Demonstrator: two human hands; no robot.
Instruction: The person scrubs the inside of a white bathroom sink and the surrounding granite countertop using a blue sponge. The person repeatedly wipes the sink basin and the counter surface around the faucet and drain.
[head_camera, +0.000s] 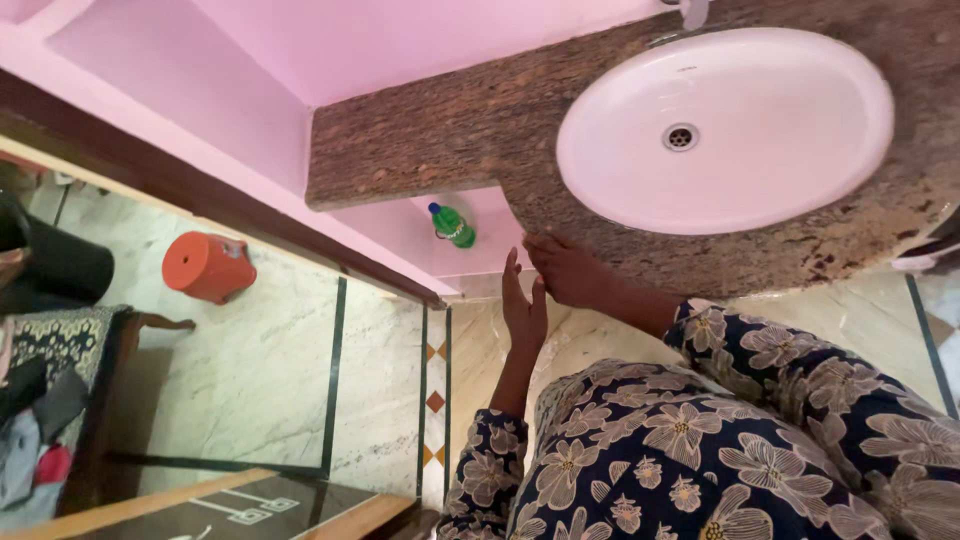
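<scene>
The right hand (565, 270) rests fingers-down on the granite table (440, 140) edge beside the white basin (725, 125); the left hand (522, 310) is open, holding nothing. The green bottle (452, 226) stands below: probably light, smooth plastic, best gripped round its body.

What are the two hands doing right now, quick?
Left hand: open, fingers straight, holding nothing, just below the speckled brown granite counter.
Right hand: resting on that counter's edge by the white oval sink, holding nothing.
</scene>
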